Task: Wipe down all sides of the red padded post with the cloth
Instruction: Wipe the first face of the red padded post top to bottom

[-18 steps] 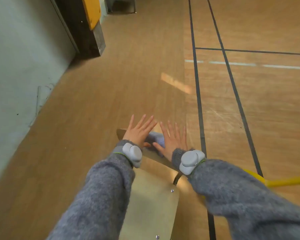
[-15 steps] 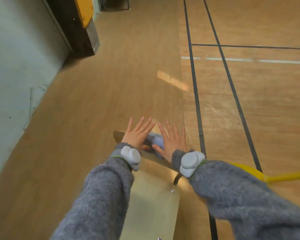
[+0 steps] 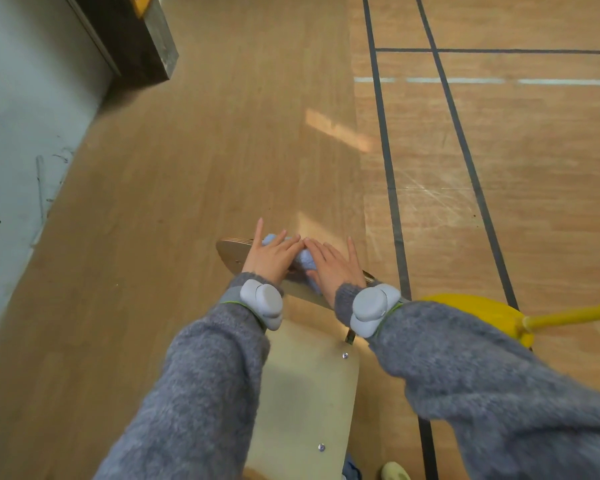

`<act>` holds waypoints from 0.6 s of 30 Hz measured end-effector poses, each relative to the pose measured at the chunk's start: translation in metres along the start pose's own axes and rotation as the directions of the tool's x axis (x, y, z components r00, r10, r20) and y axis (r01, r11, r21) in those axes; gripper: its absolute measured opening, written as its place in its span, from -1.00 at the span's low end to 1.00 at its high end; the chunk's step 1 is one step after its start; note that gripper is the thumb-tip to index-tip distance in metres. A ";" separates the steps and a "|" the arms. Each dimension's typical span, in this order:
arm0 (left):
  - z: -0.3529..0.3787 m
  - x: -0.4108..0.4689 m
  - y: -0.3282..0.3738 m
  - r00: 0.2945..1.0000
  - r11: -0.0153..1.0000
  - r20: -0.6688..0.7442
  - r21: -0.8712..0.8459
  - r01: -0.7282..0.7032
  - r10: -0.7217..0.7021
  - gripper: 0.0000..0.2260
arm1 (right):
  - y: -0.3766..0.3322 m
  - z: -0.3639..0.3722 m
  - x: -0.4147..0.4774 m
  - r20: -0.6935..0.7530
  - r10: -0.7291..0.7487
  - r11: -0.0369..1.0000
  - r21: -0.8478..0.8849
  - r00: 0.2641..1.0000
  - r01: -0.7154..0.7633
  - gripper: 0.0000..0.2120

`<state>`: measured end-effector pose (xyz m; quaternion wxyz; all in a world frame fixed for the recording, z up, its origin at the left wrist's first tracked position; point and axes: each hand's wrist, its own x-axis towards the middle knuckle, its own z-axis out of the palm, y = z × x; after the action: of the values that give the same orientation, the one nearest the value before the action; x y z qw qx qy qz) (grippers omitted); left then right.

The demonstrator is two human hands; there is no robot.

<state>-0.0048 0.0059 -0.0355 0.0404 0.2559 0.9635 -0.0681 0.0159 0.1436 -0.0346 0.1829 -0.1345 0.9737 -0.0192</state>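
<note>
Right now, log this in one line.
left hand: flat on cloth | right hand: flat on cloth | cloth: on plywood edge | red post: unseen

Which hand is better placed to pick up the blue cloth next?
Probably the left. The left hand lies flat over most of the cloth, which shows past its fingertips and beside its thumb. The right hand seems to cover only the cloth's right edge.

Left hand [image 3: 272, 256], right hand [image 3: 336, 263] — 2 flat palms (fingertips meeting).

Soft daylight, floor glare (edges warped)
</note>
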 end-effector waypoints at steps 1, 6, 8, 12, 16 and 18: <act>0.005 -0.003 -0.002 0.993 1.000 -0.114 0.017 -0.020 0.022 -0.49 | -0.002 0.000 -0.002 -0.011 0.004 1.000 0.031 1.000 -0.003 -0.50; -0.003 -0.009 0.000 0.998 0.998 -0.055 -0.060 0.011 -0.014 -0.64 | 0.000 -0.011 -0.008 -0.083 -0.039 0.995 0.086 0.996 0.046 -0.60; -0.006 -0.012 0.001 0.983 0.997 -0.183 -0.072 0.000 -0.013 -0.64 | 0.000 -0.015 -0.010 -0.126 -0.068 0.996 0.048 0.990 0.074 -0.64; -0.023 -0.029 0.000 0.940 0.998 -0.334 0.038 -0.053 0.062 -0.75 | -0.001 -0.023 -0.021 -0.233 -0.131 0.991 0.003 0.964 0.135 -0.67; -0.040 -0.050 0.009 0.940 0.998 -0.340 0.051 0.046 -0.026 -0.67 | -0.007 -0.033 -0.037 -0.294 -0.176 0.984 -0.025 0.939 0.177 -0.64; -0.048 -0.064 0.014 0.946 0.996 -0.321 0.056 0.074 -0.052 -0.72 | -0.012 -0.038 -0.047 -0.313 -0.207 0.978 -0.035 0.927 0.206 -0.65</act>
<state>0.0556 -0.0058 0.0177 -0.1267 0.2340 0.9621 -0.0597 0.0473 0.1442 0.0179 0.0222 -0.2316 0.9708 -0.0587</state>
